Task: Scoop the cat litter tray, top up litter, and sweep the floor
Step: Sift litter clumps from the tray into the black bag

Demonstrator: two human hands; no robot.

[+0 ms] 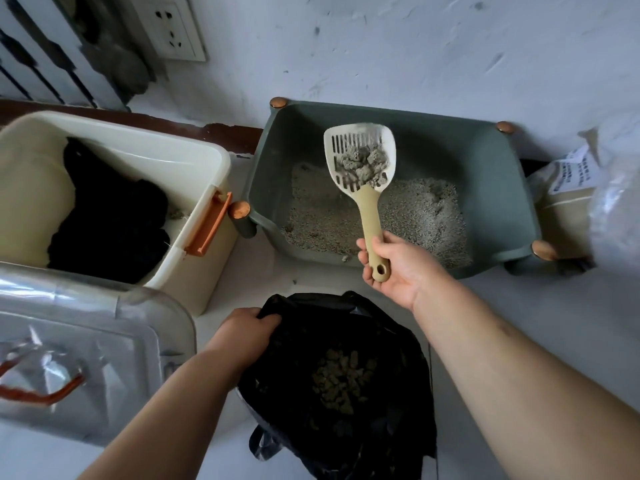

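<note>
Head view, mid-frame: right hand (391, 268) grips scoop (362, 164) loaded with clumps (367, 164) over tray (491, 161). Left hand (247, 332) clutches bag (346, 375) below; scooping underway, topping-up and sweeping apparently remain.

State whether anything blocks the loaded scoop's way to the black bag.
Nothing visible does. The right hand holds the white slotted plastic scoop of grey clumps over the green plastic litter tray; the left hand holds the black plastic bag open nearer the person.

Left grip (247, 332) clenched, knuckles up; right grip (394, 268) farther forward, curled, palm up.
</note>
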